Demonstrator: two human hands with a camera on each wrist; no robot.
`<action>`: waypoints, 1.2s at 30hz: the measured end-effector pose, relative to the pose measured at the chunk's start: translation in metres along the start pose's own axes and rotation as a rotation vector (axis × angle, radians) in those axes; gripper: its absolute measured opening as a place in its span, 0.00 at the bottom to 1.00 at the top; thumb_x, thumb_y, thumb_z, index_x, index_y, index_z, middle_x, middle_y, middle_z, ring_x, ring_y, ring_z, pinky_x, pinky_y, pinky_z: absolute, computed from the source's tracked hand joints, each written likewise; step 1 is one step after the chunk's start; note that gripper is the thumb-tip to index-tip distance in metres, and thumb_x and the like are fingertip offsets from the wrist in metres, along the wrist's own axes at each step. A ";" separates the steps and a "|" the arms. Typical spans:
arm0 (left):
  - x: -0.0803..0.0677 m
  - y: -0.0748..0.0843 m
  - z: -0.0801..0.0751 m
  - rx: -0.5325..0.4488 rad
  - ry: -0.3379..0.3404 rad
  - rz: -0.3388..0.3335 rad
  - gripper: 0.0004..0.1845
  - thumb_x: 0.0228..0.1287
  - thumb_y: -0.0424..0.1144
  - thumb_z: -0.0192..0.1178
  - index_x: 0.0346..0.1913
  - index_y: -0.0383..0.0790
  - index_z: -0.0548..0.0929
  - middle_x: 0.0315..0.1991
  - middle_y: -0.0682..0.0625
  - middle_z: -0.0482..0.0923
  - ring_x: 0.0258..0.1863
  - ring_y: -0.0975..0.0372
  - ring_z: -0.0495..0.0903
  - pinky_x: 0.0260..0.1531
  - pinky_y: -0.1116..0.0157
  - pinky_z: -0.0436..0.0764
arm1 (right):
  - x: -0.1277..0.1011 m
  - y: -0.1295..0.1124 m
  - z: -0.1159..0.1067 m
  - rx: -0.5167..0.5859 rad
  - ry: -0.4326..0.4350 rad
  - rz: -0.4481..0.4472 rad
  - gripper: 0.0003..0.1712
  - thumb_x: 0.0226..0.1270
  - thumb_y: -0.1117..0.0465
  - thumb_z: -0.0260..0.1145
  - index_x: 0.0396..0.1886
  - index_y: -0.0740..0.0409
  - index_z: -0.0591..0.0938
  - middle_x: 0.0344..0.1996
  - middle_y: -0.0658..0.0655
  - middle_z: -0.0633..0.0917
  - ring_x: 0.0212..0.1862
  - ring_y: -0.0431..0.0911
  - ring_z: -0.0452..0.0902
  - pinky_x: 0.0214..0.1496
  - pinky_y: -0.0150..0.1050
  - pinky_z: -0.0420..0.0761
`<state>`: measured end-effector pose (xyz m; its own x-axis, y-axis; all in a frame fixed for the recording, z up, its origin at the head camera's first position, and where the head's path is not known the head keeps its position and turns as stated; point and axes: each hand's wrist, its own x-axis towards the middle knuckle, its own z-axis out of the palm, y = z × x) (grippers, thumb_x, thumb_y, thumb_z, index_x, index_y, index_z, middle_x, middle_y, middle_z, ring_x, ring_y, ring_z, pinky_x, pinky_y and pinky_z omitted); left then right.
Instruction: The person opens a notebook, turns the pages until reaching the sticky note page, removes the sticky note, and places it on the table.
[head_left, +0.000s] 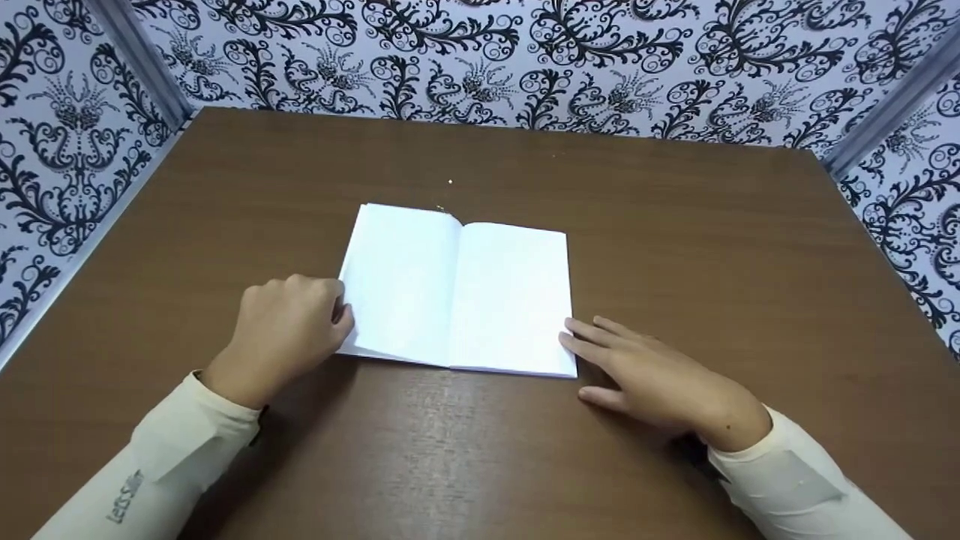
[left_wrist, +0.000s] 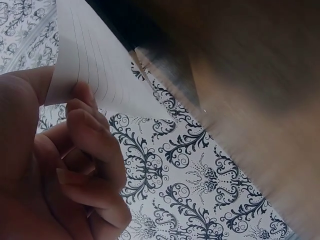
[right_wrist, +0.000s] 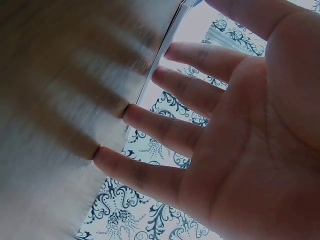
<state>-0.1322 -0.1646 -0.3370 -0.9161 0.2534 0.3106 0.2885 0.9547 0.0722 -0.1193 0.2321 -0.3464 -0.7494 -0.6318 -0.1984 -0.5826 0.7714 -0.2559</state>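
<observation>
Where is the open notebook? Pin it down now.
In the head view, the open notebook lies mid-table, between the left hand pinching its left edge and the right hand.

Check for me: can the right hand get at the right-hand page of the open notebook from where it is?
Probably yes. The right hand lies flat on the table, its fingers straight and already at the lower right corner of the notebook. Nothing lies between them; the left hand pinches the opposite edge.

The notebook (head_left: 457,292) is made of matt white paper (faintly ruled). The table (head_left: 675,225) is finished in smooth brown wood grain with a slight sheen. The sleeves (head_left: 157,465) are of cream cloth.
</observation>
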 end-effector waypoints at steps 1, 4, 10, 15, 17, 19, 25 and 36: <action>-0.001 0.000 0.000 0.004 -0.004 0.001 0.21 0.54 0.34 0.60 0.10 0.46 0.63 0.10 0.56 0.56 0.16 0.62 0.53 0.11 0.63 0.53 | 0.000 0.000 0.000 0.001 0.000 0.004 0.36 0.72 0.50 0.64 0.75 0.53 0.67 0.77 0.58 0.64 0.75 0.68 0.57 0.66 0.70 0.65; -0.002 -0.001 0.002 0.014 -0.012 0.005 0.21 0.54 0.34 0.60 0.10 0.46 0.62 0.10 0.56 0.55 0.16 0.62 0.53 0.10 0.63 0.53 | 0.000 0.000 0.001 0.002 -0.001 0.005 0.36 0.72 0.50 0.64 0.75 0.54 0.67 0.77 0.59 0.63 0.76 0.68 0.56 0.66 0.70 0.65; -0.003 -0.002 0.004 0.018 -0.039 0.008 0.21 0.52 0.33 0.59 0.10 0.46 0.61 0.10 0.56 0.54 0.16 0.62 0.53 0.10 0.62 0.54 | 0.000 0.000 0.001 0.006 0.000 -0.002 0.36 0.72 0.50 0.64 0.75 0.55 0.67 0.77 0.59 0.64 0.76 0.68 0.56 0.68 0.68 0.64; -0.002 -0.003 0.006 0.020 -0.069 0.018 0.19 0.53 0.33 0.59 0.10 0.44 0.65 0.09 0.53 0.59 0.15 0.61 0.55 0.10 0.61 0.55 | 0.000 0.000 0.000 0.008 0.002 -0.006 0.36 0.72 0.49 0.64 0.75 0.55 0.67 0.77 0.59 0.64 0.75 0.68 0.56 0.69 0.68 0.63; -0.003 -0.003 0.007 0.028 -0.082 0.027 0.18 0.53 0.34 0.59 0.10 0.44 0.67 0.09 0.52 0.61 0.15 0.61 0.56 0.10 0.61 0.56 | 0.000 0.000 0.000 0.010 0.004 -0.006 0.36 0.72 0.50 0.64 0.75 0.55 0.67 0.77 0.59 0.64 0.76 0.68 0.56 0.69 0.68 0.63; -0.003 -0.004 0.007 0.035 -0.100 0.037 0.18 0.54 0.34 0.60 0.11 0.43 0.67 0.09 0.52 0.60 0.15 0.61 0.56 0.10 0.61 0.56 | 0.000 0.000 0.000 0.007 0.007 -0.009 0.36 0.72 0.50 0.64 0.75 0.55 0.67 0.76 0.60 0.64 0.75 0.68 0.57 0.69 0.68 0.64; -0.002 -0.004 0.009 0.052 -0.126 0.077 0.21 0.53 0.32 0.61 0.11 0.44 0.63 0.12 0.56 0.53 0.16 0.63 0.51 0.12 0.64 0.51 | 0.000 0.000 0.000 -0.002 0.009 -0.012 0.36 0.72 0.50 0.64 0.75 0.56 0.67 0.76 0.60 0.64 0.75 0.68 0.57 0.68 0.68 0.65; -0.003 -0.004 0.012 0.062 -0.178 0.061 0.19 0.54 0.35 0.62 0.11 0.42 0.66 0.11 0.54 0.57 0.16 0.61 0.55 0.11 0.61 0.56 | 0.000 0.001 0.001 -0.006 0.013 -0.016 0.35 0.72 0.51 0.64 0.74 0.56 0.68 0.76 0.61 0.65 0.75 0.69 0.58 0.69 0.66 0.64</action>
<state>-0.1343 -0.1671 -0.3496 -0.9339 0.3289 0.1400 0.3319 0.9433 -0.0022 -0.1196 0.2324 -0.3477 -0.7440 -0.6428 -0.1824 -0.5963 0.7619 -0.2529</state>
